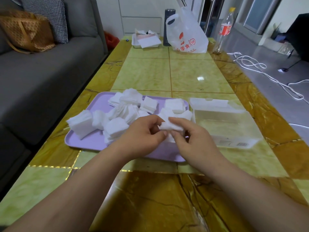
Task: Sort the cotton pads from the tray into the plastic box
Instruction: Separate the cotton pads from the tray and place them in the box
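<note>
view: head
left grip [142,133]: thumb and curled fingers pinch the left end of a small stack of cotton pads.
right grip [192,138]: thumb and fingers pinch the right end of the same stack.
held stack [168,126]: white, spans the gap between the two grips; raised over the near right part of the tray, just left of the plastic box.
cotton pads [117,113]: square stacks and fanned heaps over most of the tray, beyond and left of both grips.
tray [87,141]: lilac, flat on the desk [184,76].
plastic box [230,124]: clear, lid hinged open at the far side; just right of the tray, contact cannot be told.
far desk end: printed plastic bag [187,34], dark flask [168,25], red-label bottle [224,29].
off desk: grey sofa [50,67] to the left, white cable [250,64] on the floor to the right.
</note>
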### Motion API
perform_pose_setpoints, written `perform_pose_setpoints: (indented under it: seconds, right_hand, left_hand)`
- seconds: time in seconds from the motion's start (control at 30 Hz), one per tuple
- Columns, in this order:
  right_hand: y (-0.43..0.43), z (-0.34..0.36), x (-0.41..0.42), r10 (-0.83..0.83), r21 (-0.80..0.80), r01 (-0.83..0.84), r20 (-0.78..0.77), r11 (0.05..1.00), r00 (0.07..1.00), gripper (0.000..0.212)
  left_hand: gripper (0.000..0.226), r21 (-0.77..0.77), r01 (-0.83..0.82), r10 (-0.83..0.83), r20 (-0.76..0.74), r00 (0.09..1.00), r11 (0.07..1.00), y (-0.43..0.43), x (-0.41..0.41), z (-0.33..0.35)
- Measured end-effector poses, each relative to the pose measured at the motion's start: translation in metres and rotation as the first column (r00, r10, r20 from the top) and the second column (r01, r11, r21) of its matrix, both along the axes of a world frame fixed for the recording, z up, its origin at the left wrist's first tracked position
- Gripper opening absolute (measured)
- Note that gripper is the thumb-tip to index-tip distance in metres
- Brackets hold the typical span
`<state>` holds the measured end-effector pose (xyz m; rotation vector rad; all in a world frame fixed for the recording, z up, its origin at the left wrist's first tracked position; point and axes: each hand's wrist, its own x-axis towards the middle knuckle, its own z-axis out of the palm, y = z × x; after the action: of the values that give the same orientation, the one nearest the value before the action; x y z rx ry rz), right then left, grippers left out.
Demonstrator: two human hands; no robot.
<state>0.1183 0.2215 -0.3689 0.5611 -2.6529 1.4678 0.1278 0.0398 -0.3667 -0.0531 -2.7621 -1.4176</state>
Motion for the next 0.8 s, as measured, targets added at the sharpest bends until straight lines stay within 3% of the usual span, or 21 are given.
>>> perform_pose_setpoints:
  seconds: [0.13, 0.27, 0.4, 0.53, 0.7, 0.8]
  right_hand:
    - [0.006, 0.003, -0.002, -0.179, -0.073, 0.184, 0.066, 0.98, 0.982, 0.04]
    - [0.005, 0.003, -0.005, -0.256, -0.138, 0.269, 0.108, 0.953, 0.961, 0.032]
    - [-0.002, 0.0, -0.007, -0.261, -0.163, 0.28, 0.128, 0.946, 0.957, 0.02]
    - [-0.006, -0.004, -0.005, -0.239, -0.186, 0.266, 0.158, 0.946, 0.958, 0.018]
    - [-0.01, -0.007, -0.004, -0.197, -0.193, 0.231, 0.181, 0.954, 0.964, 0.02]
    - [-0.009, -0.009, -0.005, -0.193, -0.208, 0.233, 0.196, 0.95, 0.961, 0.02]
  left_hand:
    - [0.024, -0.253, -0.23, 0.205, -0.123, 0.971, 0.94, -0.018, -0.005, -0.004]
    - [0.026, -0.375, -0.176, 0.174, -0.041, 0.984, 0.91, -0.018, -0.006, -0.007]
    - [0.01, -0.391, -0.2, 0.196, -0.051, 0.979, 0.898, -0.013, -0.005, 0.0]
    - [0.024, -0.402, -0.25, 0.233, -0.092, 0.968, 0.881, -0.014, -0.007, -0.001]
    - [0.017, -0.367, -0.224, 0.239, -0.005, 0.971, 0.903, -0.018, -0.008, -0.001]
    - [0.036, -0.396, -0.226, 0.224, -0.053, 0.973, 0.89, -0.018, -0.006, 0.005]
